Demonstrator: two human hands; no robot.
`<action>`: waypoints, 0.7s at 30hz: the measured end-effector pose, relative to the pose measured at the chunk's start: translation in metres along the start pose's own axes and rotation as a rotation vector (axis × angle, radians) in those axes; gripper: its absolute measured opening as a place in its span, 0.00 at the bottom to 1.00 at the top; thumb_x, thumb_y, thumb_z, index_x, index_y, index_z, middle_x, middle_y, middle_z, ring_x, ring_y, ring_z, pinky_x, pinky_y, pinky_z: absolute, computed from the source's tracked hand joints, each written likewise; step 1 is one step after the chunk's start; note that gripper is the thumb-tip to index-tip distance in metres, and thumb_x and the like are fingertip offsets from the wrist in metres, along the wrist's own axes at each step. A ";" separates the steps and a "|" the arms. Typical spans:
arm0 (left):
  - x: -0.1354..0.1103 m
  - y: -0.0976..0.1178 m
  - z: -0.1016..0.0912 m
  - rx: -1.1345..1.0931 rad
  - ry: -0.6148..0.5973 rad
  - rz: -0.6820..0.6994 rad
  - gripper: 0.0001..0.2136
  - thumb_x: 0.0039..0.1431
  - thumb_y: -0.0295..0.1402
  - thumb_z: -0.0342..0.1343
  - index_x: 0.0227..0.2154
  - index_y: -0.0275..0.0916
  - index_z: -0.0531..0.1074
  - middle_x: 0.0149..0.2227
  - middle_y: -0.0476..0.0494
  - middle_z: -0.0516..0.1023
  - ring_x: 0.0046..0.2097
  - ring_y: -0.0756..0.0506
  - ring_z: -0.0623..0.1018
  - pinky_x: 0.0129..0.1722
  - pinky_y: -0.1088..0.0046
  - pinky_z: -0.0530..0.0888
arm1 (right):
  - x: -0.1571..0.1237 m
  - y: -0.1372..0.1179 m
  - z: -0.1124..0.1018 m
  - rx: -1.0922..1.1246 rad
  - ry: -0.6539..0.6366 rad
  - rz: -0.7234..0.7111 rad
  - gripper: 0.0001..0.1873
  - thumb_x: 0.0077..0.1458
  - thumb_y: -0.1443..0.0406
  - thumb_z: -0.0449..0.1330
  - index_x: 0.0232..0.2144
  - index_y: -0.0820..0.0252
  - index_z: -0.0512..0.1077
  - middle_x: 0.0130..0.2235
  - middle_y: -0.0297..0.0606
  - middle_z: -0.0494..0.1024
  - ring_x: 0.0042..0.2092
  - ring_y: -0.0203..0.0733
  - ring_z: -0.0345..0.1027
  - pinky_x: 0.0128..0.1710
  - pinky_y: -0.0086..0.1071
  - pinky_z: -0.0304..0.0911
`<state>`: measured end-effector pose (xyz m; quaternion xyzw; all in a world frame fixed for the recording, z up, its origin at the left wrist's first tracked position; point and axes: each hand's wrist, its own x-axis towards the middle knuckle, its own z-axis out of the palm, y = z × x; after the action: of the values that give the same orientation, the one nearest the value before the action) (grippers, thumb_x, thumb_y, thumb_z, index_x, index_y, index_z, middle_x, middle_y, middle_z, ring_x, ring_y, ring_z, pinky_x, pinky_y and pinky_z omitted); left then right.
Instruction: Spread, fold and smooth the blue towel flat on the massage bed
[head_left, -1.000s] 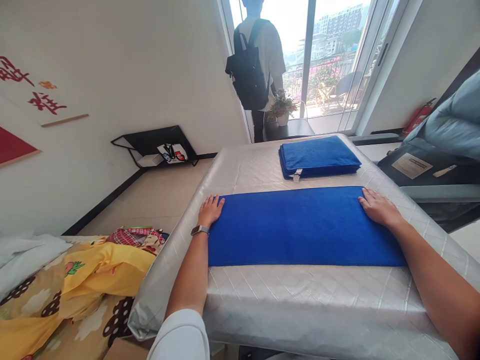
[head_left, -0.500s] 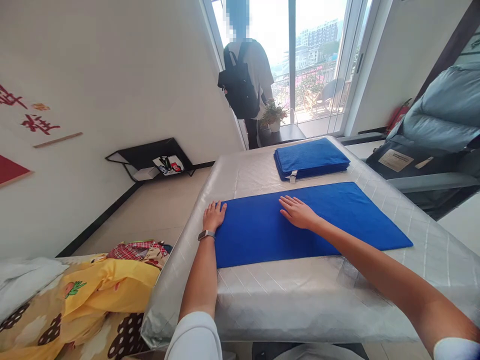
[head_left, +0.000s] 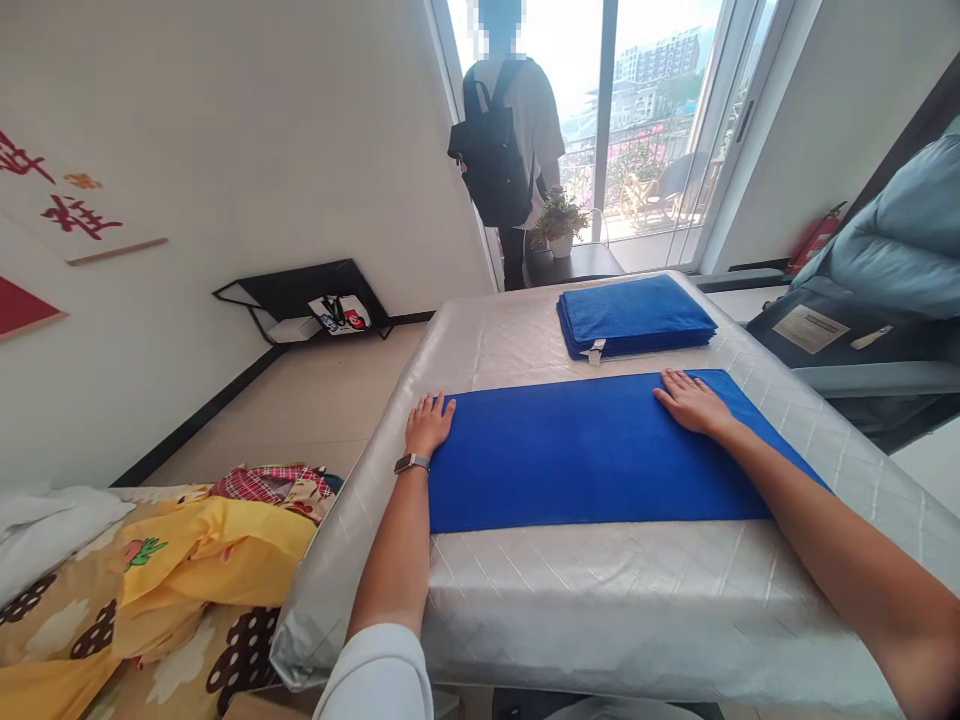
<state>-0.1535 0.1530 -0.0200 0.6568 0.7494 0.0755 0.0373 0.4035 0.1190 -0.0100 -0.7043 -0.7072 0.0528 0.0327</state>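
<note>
A blue towel (head_left: 555, 460) lies spread flat across the table, which has a silvery quilted cover (head_left: 600, 600). My left hand (head_left: 428, 425) rests flat at the towel's left edge, fingers stretched out, with a watch on that wrist. Toward the towel's right end, my right hand (head_left: 694, 402) lies palm down on the cloth near its far edge, fingers extended. Beyond the spread towel sits a stack of folded blue towels (head_left: 637, 312) with a white tag (head_left: 596, 351) at its near left corner.
A person with a black backpack (head_left: 491, 150) stands at the glass door, behind a potted plant (head_left: 561, 225). A grey armchair (head_left: 885, 270) is at the right. Yellow cloth (head_left: 217, 550) lies on bedding at the left; a black rack (head_left: 307, 290) stands by the wall.
My right hand has slid rightward over the towel, from its middle to near its right end. My left hand stays at the left edge. The view has shifted slightly.
</note>
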 end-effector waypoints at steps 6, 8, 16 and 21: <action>-0.002 0.001 -0.002 0.010 0.020 0.003 0.36 0.71 0.56 0.27 0.72 0.41 0.55 0.75 0.39 0.50 0.74 0.37 0.52 0.72 0.52 0.49 | -0.007 0.085 0.004 0.020 0.061 0.145 0.42 0.69 0.49 0.35 0.74 0.71 0.48 0.74 0.49 0.49 0.74 0.52 0.42 0.73 0.50 0.42; -0.004 0.002 -0.004 0.012 0.015 -0.002 0.36 0.71 0.56 0.27 0.72 0.41 0.55 0.75 0.39 0.50 0.74 0.38 0.52 0.72 0.53 0.50 | -0.007 0.085 0.005 0.019 0.054 0.151 0.42 0.69 0.49 0.34 0.74 0.71 0.48 0.74 0.49 0.49 0.74 0.52 0.41 0.73 0.50 0.42; -0.017 0.017 -0.018 0.068 0.111 0.019 0.34 0.74 0.51 0.28 0.71 0.36 0.57 0.75 0.35 0.49 0.75 0.37 0.51 0.72 0.55 0.50 | -0.014 0.071 -0.004 0.061 0.052 0.147 0.41 0.69 0.50 0.33 0.74 0.72 0.48 0.75 0.48 0.48 0.75 0.50 0.40 0.73 0.48 0.40; -0.037 0.081 -0.018 0.039 0.163 0.281 0.35 0.74 0.50 0.24 0.69 0.35 0.60 0.73 0.37 0.56 0.74 0.43 0.54 0.72 0.63 0.52 | -0.016 0.070 -0.003 0.064 0.094 0.128 0.40 0.69 0.50 0.33 0.73 0.69 0.52 0.74 0.48 0.51 0.74 0.52 0.41 0.73 0.51 0.40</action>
<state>-0.0718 0.1259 0.0092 0.7474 0.6521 0.1184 -0.0472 0.4739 0.1031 -0.0149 -0.7484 -0.6563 0.0442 0.0848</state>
